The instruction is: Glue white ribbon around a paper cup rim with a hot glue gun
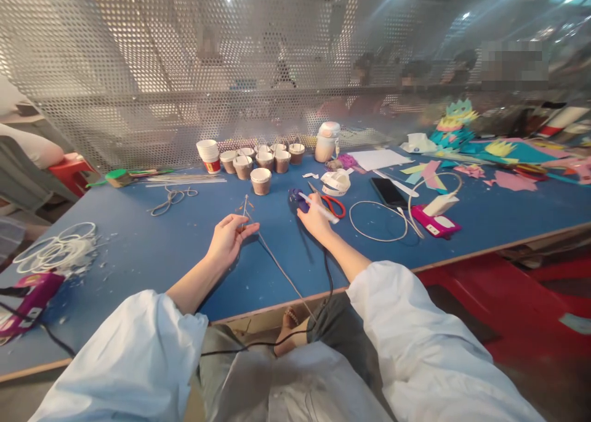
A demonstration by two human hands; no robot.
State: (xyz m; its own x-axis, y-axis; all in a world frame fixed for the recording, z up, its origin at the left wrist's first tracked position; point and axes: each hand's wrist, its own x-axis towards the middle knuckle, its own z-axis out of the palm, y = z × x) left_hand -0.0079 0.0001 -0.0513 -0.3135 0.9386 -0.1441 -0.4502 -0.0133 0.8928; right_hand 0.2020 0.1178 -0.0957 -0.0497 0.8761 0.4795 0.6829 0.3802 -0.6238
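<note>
My left hand pinches a thin grey-brown cord above the blue table; one end points up from the fingers and the rest trails down over the table's edge to my lap. My right hand is closed around a dark blue tool, with a white stick lying across it. A black cable runs down from under this hand. Just right of it lie red-handled scissors. A wrapped cup stands beyond my hands, nearer than the other cups.
Several wrapped cups and stacked paper cups stand at the back. A measuring tape, a phone and a magenta power strip lie right. White cord coils lie left. A perforated metal screen rises behind.
</note>
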